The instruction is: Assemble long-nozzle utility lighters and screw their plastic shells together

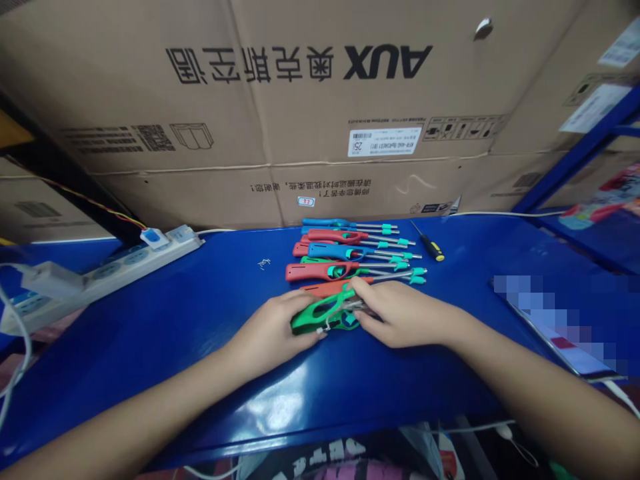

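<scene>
Your two hands meet over the worktop [165, 293], nearer its far edge than its left or right end. Your left hand [277, 327] has its grip closed around the rear of the held lighter [313, 319], thumb on the near side, presumably to steady it. Your right hand [395, 313] has its grip pinched on the front of the same lighter, by a grey metal part; the exact contact is hidden by your fingers. Held from both ends, the lighter keeps its middle exposed to you, with a small white part [324, 329] showing on its near side.

Just beyond your hands, towards the far edge, the other lighters [313, 271] lie heaped side by side, handles left and tubes right; the common direction probably makes each easy to take up by its handle. Small pale pieces [264, 263] lie left of the heap, apart from it, perhaps so that they are not lost beneath it; they are too small to identify. A screwdriver [429, 247] rests right of the tubes near the far edge, its handle angled towards your right side, which suits a reach from there. The power strip [135, 261] slants along the left end, and a phone [560, 327] lies towards the right end, both well apart from your hands.
</scene>
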### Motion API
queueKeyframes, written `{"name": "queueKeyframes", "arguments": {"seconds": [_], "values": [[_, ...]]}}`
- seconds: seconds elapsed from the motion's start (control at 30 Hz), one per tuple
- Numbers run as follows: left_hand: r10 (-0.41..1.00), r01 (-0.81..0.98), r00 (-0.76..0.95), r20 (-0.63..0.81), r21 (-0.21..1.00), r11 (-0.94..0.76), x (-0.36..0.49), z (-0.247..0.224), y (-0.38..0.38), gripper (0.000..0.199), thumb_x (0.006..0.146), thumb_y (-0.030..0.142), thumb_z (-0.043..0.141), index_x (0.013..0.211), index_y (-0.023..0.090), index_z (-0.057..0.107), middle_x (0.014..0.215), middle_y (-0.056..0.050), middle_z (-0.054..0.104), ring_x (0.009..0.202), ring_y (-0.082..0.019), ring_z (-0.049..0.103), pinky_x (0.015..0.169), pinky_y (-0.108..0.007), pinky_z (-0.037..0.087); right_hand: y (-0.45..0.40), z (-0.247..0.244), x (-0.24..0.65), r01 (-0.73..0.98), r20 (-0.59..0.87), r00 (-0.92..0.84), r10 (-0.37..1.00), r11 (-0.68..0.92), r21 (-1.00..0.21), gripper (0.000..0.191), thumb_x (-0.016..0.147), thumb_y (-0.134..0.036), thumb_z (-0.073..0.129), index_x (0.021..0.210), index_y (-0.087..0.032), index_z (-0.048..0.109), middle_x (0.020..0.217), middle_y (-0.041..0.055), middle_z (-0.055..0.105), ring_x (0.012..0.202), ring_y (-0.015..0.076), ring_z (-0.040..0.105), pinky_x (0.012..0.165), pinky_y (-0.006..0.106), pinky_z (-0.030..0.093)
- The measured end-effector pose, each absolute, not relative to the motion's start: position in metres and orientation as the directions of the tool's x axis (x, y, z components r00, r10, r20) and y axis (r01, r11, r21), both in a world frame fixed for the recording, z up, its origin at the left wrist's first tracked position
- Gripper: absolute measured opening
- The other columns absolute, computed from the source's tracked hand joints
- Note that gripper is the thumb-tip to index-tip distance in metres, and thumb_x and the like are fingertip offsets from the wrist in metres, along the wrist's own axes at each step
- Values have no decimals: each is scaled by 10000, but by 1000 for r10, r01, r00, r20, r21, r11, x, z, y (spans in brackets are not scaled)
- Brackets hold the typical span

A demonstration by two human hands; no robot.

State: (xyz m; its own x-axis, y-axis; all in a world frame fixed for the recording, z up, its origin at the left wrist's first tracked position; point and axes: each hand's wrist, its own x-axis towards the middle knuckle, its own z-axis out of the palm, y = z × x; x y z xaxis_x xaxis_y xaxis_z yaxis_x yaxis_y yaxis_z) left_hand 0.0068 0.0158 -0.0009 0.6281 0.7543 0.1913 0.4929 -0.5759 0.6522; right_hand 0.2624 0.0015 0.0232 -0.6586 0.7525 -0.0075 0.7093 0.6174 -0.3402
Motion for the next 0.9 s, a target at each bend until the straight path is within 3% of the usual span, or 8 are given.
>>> {"name": "queueKeyframes", "arguments": {"seconds": [0.1, 0.37, 0.53, 0.6, 0.63, 0.7, 0.8, 0.9], "values": [[739, 533, 652, 170, 591, -606, 4, -5, 17, 370, 822, 242, 751, 1187, 229, 690, 1155, -62, 745, 1040, -274, 698, 877, -406, 562, 1, 21, 261, 747, -77, -642, 762, 600, -287, 318, 979, -398, 527, 1148, -140, 451, 859, 95, 685, 705, 226, 602, 566, 303, 355], [778, 583, 616, 125, 592, -557, 1, -4, 20, 417, 822, 263, 740, 1231, 226, 663, 1226, -70, 711, 1078, -261, 689, 927, -380, 543, 6, 19, 262, 757, -140, -644, 752, 599, -263, 194, 1007, -355, 484, 1049, -168, 513, 832, 70, 668, 689, 200, 593, 570, 280, 340], [764, 604, 644, 36, 589, -537, -8, 0, 27, 494, 814, 288, 741, 1293, 265, 623, 1218, -34, 714, 1051, -249, 688, 902, -376, 536, 20, 37, 291, 676, -113, -655, 747, 512, -530, 218, 1003, -356, 466, 1115, -188, 549, 1010, 72, 684, 849, 188, 627, 730, 278, 455], [734, 604, 679, 4, 565, -562, -13, 6, 29, 449, 806, 262, 730, 1246, 268, 643, 1163, -18, 725, 1013, -240, 690, 871, -362, 535, 33, 46, 316, 706, -115, -592, 797, 444, -552, 275, 979, -440, 499, 1058, -191, 584, 1020, 67, 684, 874, 193, 624, 750, 280, 473], [718, 605, 696, -15, 551, -575, -14, 10, 30, 422, 805, 248, 718, 1221, 267, 650, 1137, -13, 727, 994, -235, 690, 853, -353, 535, 41, 48, 332, 775, -98, -479, 872, 368, -514, 297, 973, -462, 503, 1065, -194, 593, 1048, 67, 686, 894, 195, 627, 765, 280, 478], [688, 601, 725, -42, 526, -601, -17, 17, 29, 395, 806, 220, 691, 1196, 270, 653, 1120, -6, 720, 980, -227, 688, 833, -342, 534, 58, 48, 365, 932, -47, -15, 999, -3, -361, 271, 947, -454, 562, 1086, -226, 606, 1086, 38, 699, 951, 186, 645, 816, 259, 480], [636, 569, 770, -43, 496, -656, -16, 24, 25, 431, 830, 188, 645, 1247, 294, 622, 1200, -9, 684, 1033, -222, 674, 864, -343, 531, 80, 37, 412, 905, -23, 360, 933, -355, -236, 260, 930, -338, 598, 1070, -122, 637, 1086, 174, 696, 981, 283, 667, 820, 358, 500], [586, 532, 810, -27, 456, -714, -14, 25, 20, 436, 859, 186, 628, 1279, 300, 599, 1274, -21, 647, 1122, -234, 641, 923, -364, 522, 93, 22, 444, 816, -65, 552, 831, -555, -164, 294, 920, -328, 657, 1094, -91, 662, 1114, 202, 681, 995, 288, 670, 827, 404, 537]]}}
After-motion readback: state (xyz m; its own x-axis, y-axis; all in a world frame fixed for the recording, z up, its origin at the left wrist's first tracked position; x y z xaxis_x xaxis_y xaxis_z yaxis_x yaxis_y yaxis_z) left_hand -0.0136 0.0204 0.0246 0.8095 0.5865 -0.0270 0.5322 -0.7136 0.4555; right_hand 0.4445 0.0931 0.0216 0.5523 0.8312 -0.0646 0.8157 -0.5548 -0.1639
